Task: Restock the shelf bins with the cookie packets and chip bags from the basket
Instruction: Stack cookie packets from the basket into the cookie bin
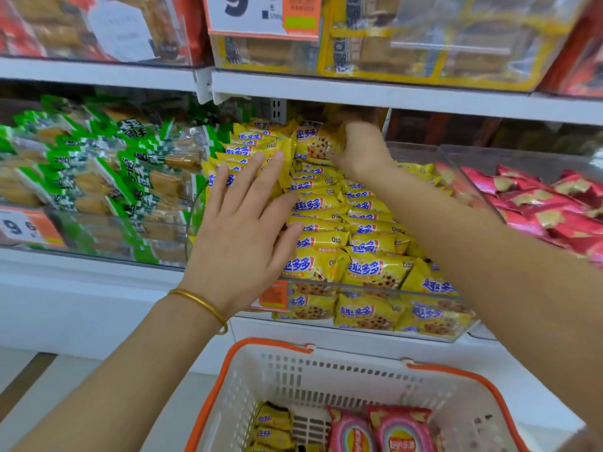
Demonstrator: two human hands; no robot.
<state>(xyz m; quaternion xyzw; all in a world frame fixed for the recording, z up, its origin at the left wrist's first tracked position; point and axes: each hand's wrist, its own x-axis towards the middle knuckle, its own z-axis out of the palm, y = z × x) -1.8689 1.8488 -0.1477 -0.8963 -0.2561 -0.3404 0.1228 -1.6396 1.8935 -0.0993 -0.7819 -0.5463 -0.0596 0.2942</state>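
pressing flat left hand [241, 223] on cookie packets [359, 230], right hand [362, 148] gripping packet [315, 143] under shelf edge [391, 96]

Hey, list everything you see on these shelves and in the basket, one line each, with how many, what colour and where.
cookie packets: many, yellow, middle bin
green packets: many, green, left bin
red packets: many, red-pink, right bin
upper packs: many, yellow and red, top shelf bins
price tags: three, orange-white, bin fronts
basket: one, white with orange rim, below the shelf
chip bags: two, pink, in the basket
loose packets: a few, yellow, basket's left side
bangle: one, gold, left wrist
left hand: one, flat on the cookie packets
right hand: one, gripping a cookie packet at the bin's back
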